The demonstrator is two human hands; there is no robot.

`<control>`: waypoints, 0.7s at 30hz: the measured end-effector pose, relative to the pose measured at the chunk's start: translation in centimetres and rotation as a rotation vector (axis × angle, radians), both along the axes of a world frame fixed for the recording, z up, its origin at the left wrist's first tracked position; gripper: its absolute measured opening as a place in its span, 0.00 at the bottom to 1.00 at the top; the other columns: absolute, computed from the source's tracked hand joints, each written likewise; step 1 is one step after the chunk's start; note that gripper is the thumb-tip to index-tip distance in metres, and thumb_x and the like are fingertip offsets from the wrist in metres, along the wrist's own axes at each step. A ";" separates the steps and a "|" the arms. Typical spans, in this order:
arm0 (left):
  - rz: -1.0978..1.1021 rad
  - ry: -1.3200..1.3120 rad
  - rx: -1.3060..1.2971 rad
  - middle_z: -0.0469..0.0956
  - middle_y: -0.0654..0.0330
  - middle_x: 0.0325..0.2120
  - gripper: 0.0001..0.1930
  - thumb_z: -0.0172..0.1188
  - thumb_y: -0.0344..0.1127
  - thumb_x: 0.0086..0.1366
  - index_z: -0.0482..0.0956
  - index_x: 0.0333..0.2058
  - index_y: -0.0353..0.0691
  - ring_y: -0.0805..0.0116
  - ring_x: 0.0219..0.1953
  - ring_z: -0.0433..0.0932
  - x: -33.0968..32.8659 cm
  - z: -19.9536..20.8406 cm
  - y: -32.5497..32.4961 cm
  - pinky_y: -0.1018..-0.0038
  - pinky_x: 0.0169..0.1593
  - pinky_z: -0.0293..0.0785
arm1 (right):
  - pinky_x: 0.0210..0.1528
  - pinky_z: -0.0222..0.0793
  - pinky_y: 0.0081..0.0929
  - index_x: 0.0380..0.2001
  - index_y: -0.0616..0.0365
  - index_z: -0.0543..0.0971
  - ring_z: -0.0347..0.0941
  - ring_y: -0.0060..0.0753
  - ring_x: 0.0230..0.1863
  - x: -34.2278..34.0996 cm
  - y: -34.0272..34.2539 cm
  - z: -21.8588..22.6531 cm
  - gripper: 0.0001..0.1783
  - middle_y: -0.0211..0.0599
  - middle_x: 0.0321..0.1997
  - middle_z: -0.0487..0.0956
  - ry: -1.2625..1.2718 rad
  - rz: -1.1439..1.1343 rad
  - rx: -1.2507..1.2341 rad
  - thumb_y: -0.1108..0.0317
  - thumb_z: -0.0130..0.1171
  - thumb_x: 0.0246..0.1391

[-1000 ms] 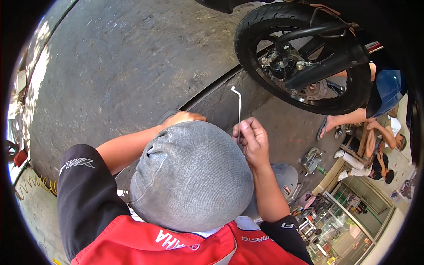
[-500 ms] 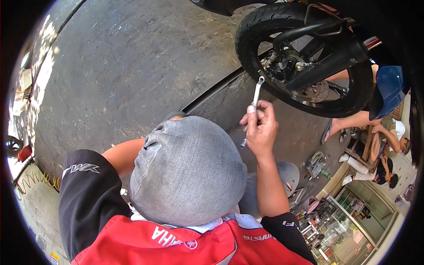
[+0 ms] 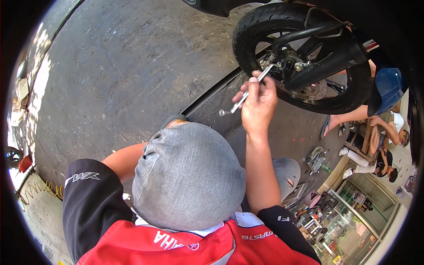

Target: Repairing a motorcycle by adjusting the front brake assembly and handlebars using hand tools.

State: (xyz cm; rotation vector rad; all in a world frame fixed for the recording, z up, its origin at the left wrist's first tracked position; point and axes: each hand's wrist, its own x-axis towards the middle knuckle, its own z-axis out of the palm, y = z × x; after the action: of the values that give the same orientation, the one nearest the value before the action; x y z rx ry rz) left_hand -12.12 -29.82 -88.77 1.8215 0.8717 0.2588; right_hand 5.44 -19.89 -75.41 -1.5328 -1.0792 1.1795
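Observation:
My right hand [image 3: 259, 104] is closed on a silver ring wrench [image 3: 240, 103], gripping it near its middle. The wrench slants up to the right. Its far ring end overlaps the brake caliper [image 3: 289, 61] inside a motorcycle wheel [image 3: 244, 42]; whether it sits on a bolt I cannot tell. The other ring end points down toward the floor. My left forearm [image 3: 125, 161] reaches forward, but a large rounded grey denim form [image 3: 190, 176] hides my left hand.
A black fork leg [image 3: 327, 68] crosses the wheel. A groove [image 3: 214, 92] runs across the stained concrete floor. At right, people sit by a wooden bench [image 3: 367, 141], and a person's sandalled foot [image 3: 327, 126] is near the wheel. Glass cases [image 3: 340, 238] stand at lower right.
My right hand has moved up and forward with the wrench. The wrench has tilted to the right, bringing its far end from below the wheel rim to the caliper.

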 end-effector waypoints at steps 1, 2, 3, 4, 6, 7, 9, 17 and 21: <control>-0.002 0.001 0.003 0.84 0.51 0.38 0.14 0.64 0.46 0.66 0.80 0.40 0.40 0.51 0.37 0.84 0.0 0.0 -0.1 0.58 0.43 0.81 | 0.18 0.70 0.20 0.50 0.65 0.71 0.76 0.25 0.20 -0.4 0.1 -0.2 0.11 0.34 0.28 0.75 0.030 0.009 -0.022 0.69 0.50 0.71; -0.004 0.001 0.007 0.84 0.51 0.38 0.14 0.64 0.46 0.66 0.80 0.40 0.40 0.51 0.37 0.84 0.0 0.0 0.0 0.58 0.43 0.81 | 0.20 0.71 0.20 0.49 0.63 0.70 0.78 0.26 0.23 -0.7 0.3 -0.9 0.11 0.34 0.30 0.75 0.044 0.024 -0.018 0.67 0.49 0.72; -0.007 0.001 0.012 0.84 0.51 0.38 0.14 0.64 0.46 0.66 0.80 0.40 0.40 0.51 0.37 0.85 0.0 0.0 0.0 0.58 0.43 0.81 | 0.21 0.72 0.19 0.49 0.62 0.70 0.79 0.27 0.25 -1.0 0.6 -1.5 0.10 0.34 0.31 0.75 0.082 0.011 -0.001 0.66 0.49 0.72; -0.009 0.000 0.017 0.84 0.51 0.38 0.14 0.63 0.46 0.67 0.80 0.40 0.40 0.51 0.37 0.85 0.0 0.0 0.0 0.58 0.43 0.81 | 0.22 0.73 0.19 0.48 0.61 0.70 0.80 0.28 0.27 -1.3 0.9 -1.9 0.10 0.35 0.32 0.75 0.119 -0.003 0.017 0.66 0.48 0.73; -0.009 0.004 0.024 0.84 0.51 0.38 0.14 0.63 0.46 0.67 0.80 0.40 0.40 0.51 0.37 0.85 -0.1 -0.1 0.0 0.58 0.43 0.81 | 0.23 0.74 0.19 0.47 0.61 0.69 0.81 0.29 0.28 -1.6 1.3 -2.5 0.10 0.35 0.33 0.75 0.145 0.002 0.029 0.65 0.47 0.73; -0.009 0.005 0.028 0.83 0.51 0.38 0.14 0.63 0.46 0.67 0.80 0.40 0.40 0.51 0.37 0.85 -0.2 -0.1 0.0 0.58 0.43 0.81 | 0.24 0.75 0.20 0.46 0.60 0.68 0.81 0.29 0.29 -1.6 1.4 -2.7 0.09 0.35 0.34 0.75 0.170 0.005 0.041 0.65 0.47 0.73; -0.005 0.007 0.033 0.83 0.51 0.38 0.14 0.63 0.46 0.67 0.80 0.40 0.40 0.51 0.37 0.85 -0.1 -0.1 -0.1 0.58 0.43 0.81 | 0.26 0.76 0.21 0.46 0.60 0.68 0.81 0.30 0.30 -1.5 1.3 -2.7 0.09 0.35 0.34 0.75 0.182 0.019 0.046 0.65 0.47 0.73; -0.013 0.006 0.062 0.83 0.51 0.37 0.15 0.62 0.46 0.67 0.80 0.40 0.39 0.52 0.37 0.85 0.5 -0.3 0.0 0.58 0.43 0.82 | 0.28 0.77 0.26 0.44 0.58 0.69 0.82 0.36 0.33 -2.3 1.5 -1.1 0.09 0.36 0.35 0.74 0.361 -0.053 -0.019 0.63 0.49 0.73; 0.004 0.011 0.063 0.83 0.50 0.37 0.15 0.62 0.46 0.68 0.80 0.40 0.39 0.52 0.37 0.85 0.4 -0.6 -0.4 0.58 0.42 0.82 | 0.21 0.72 0.21 0.58 0.71 0.68 0.74 0.25 0.23 1.8 0.9 6.3 0.23 0.34 0.30 0.75 0.837 -0.118 -0.238 0.62 0.50 0.71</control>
State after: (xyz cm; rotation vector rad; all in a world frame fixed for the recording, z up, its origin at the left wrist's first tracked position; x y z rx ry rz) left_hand -11.69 -30.22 -89.40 1.8812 0.8837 0.2813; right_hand 7.29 -19.03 -69.12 -1.0563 -0.2927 1.6821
